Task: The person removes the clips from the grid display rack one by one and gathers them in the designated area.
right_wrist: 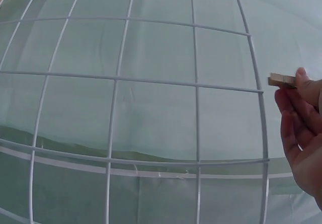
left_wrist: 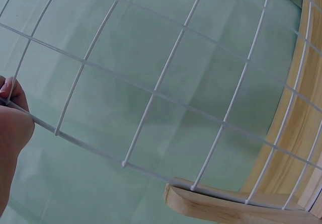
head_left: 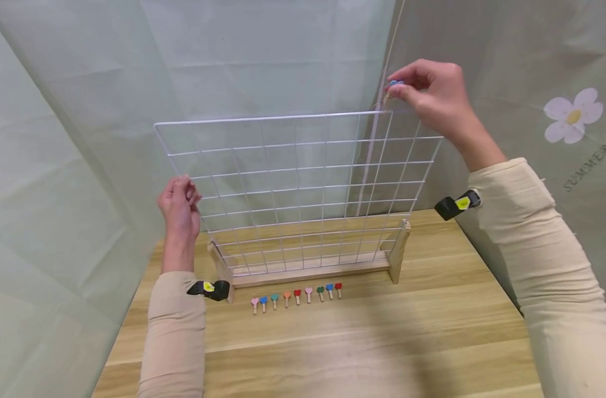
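Head view shows the right hand [head_left: 434, 94] pinching a small blue-headed wooden clip [head_left: 392, 88] just above the top right corner of the white wire grid [head_left: 303, 188], at about one o'clock, while the left hand [head_left: 179, 205] grips the grid's left edge wire at nine o'clock. The grid stands upright in a wooden stand [head_left: 313, 271] on the table [head_left: 382, 342], with a row of heart clips [head_left: 297, 296] in front at six o'clock. Such a clip looks light, stiff and easily dropped, so it is best squeezed at its tail; the thin grid probably flexes and is best steadied at its edge.

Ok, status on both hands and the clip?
Left hand grips white wire grid panel edge. Right hand pinches small blue-headed wooden clip at top right corner. Nothing in the way.
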